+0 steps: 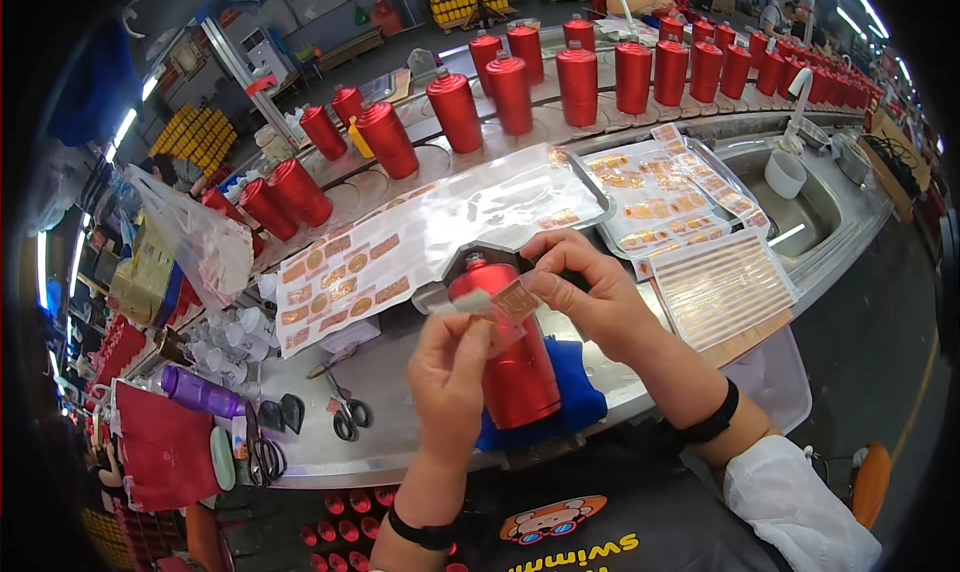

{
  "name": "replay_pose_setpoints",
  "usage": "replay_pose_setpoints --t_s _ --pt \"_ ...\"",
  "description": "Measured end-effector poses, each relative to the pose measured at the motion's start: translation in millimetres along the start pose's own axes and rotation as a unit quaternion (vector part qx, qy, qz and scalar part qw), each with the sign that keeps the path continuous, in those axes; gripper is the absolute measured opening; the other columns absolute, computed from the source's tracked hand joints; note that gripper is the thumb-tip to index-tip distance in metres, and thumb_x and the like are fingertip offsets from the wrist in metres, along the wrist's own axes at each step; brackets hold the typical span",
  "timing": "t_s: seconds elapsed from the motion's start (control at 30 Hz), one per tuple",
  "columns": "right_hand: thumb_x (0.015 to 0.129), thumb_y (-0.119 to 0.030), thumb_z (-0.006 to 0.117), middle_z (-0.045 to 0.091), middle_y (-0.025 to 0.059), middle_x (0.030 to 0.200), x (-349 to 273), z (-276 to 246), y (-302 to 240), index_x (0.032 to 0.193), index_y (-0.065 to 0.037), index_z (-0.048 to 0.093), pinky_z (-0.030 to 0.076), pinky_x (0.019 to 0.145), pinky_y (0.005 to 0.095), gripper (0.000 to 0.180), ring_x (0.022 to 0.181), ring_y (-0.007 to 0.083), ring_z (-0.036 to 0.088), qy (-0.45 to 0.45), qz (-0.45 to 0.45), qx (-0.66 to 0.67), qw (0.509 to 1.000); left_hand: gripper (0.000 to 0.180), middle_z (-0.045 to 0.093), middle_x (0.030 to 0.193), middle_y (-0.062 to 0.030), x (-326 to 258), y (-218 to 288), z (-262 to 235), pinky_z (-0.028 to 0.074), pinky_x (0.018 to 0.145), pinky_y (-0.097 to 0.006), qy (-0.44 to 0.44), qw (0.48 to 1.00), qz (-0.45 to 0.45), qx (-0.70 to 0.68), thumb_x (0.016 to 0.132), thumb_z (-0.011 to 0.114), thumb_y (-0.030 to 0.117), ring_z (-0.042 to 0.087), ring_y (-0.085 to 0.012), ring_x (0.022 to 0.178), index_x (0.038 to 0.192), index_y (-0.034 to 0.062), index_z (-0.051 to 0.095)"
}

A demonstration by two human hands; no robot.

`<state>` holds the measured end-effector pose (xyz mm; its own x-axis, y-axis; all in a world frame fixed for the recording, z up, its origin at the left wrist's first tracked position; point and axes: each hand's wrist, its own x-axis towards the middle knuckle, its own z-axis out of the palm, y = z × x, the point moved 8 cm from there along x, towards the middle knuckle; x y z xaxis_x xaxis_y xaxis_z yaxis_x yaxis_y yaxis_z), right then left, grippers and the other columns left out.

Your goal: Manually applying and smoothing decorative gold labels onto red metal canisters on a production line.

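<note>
Ctr frame: red bottle [515,357] lies on blue cloth [580,392] at desk [400,412] edge, both hands clamped on a gold label [513,299] w/ backing at its shoulder, label judged not yet stuck down; label sheets [340,277] ctr-left part used, approx. half remaining.

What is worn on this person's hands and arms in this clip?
Both hands are bare, no gloves. The left hand has a black band at its wrist. The right hand also has a black wristband, and a white sleeve cover sits further up that arm.
</note>
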<state>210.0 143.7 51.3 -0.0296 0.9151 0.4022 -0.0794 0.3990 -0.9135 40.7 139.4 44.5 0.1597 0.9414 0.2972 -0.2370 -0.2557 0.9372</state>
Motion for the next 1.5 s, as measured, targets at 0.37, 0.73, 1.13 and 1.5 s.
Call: replay_pose_setpoints --t_s 0.37,0.73,1.13,1.5 --pt "0.087 -0.014 0.067 0.054 0.0113 0.108 33.1 36.4 -72.8 0.082 -0.002 0.058 0.045 0.08 0.0314 0.016 0.092 0.0205 0.056 -0.245 -0.09 -0.281 0.924 0.016 0.057 0.101 -0.0027 -29.6 -30.8 -47.1 0.038 0.087 -0.025 0.045 0.997 -0.05 0.033 0.093 0.055 0.012 0.051 -0.0095 0.094 0.105 0.0021 0.058" --pt "0.083 -0.014 0.07 0.054 0.0129 0.105 54.8 50.4 14.2 0.081 -0.002 0.055 0.046 0.085 0.0369 0.019 0.1 0.0298 0.053 -0.236 -0.116 -0.324 0.909 0.067 0.037 0.135 -0.0166 -11.1 -51.8 -20.5 0.036 0.105 -0.038 -0.001 0.998 -0.015 0.065 0.089 0.065 0.023 0.041 -0.0255 0.125 0.138 -0.0027 0.028" --pt "0.082 -0.015 0.071 0.054 0.012 0.103 61.4 49.3 17.5 0.08 -0.003 0.053 0.047 0.083 0.0362 0.021 0.096 0.0289 0.055 -0.211 -0.134 -0.316 0.915 0.067 0.033 0.137 -0.0173 -5.5 -57.6 -18.8 0.034 0.106 -0.038 -0.001 0.999 -0.03 0.027 0.09 0.064 0.018 0.039 -0.0267 0.126 0.139 -0.002 0.024" --pt "0.081 -0.015 0.072 0.055 0.0127 0.1 60.4 48.1 16.1 0.079 -0.003 0.052 0.047 0.082 0.0361 0.023 0.094 0.0293 0.056 -0.205 -0.139 -0.305 0.919 0.068 0.028 0.139 -0.0187 -4.9 -53.7 -15.4 0.033 0.108 -0.039 -0.024 0.999 -0.039 0.003 0.092 0.06 0.016 0.036 -0.0266 0.13 0.141 -0.0013 0.018"
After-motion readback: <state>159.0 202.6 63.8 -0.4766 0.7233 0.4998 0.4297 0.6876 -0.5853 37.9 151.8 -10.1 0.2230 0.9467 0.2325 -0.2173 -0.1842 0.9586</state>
